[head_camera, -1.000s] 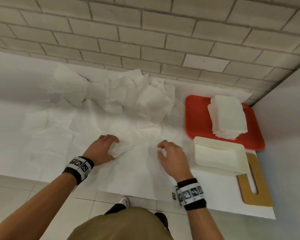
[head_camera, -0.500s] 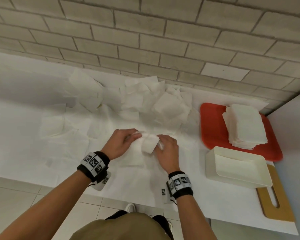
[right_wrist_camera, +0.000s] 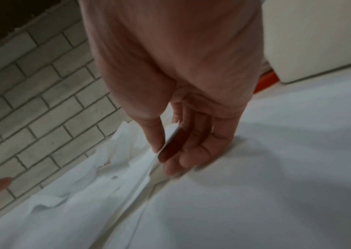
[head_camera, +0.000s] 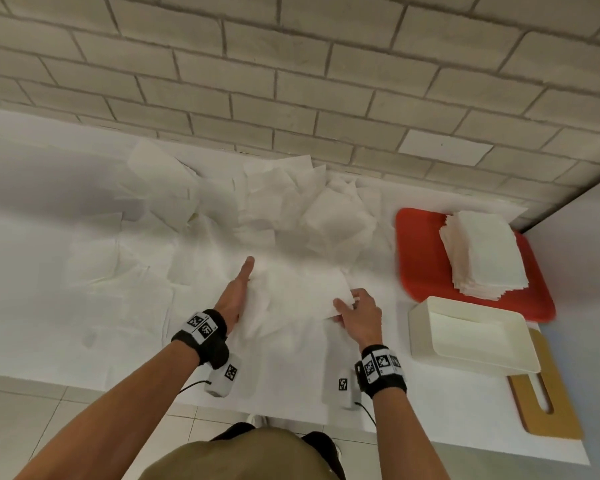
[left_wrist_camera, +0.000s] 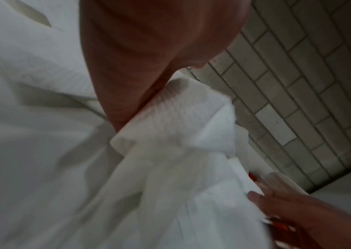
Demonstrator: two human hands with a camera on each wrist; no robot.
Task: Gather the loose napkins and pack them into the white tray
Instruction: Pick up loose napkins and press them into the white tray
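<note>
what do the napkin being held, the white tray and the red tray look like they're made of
The napkin in the right hand looks like thin embossed tissue paper, matte: a dimpled texture shows in the left wrist view, and it creases softly. The white tray looks like moulded plastic, smooth with a slight sheen and rounded corners. The red tray also seems plastic, with an even colour and rounded rim, though motion blur leaves it open.

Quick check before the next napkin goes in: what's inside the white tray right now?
The white tray holds what looks like a flat white layer along its floor, probably napkins; white on white, so the count is unclear. The near wall hides the front strip of the floor.
</note>
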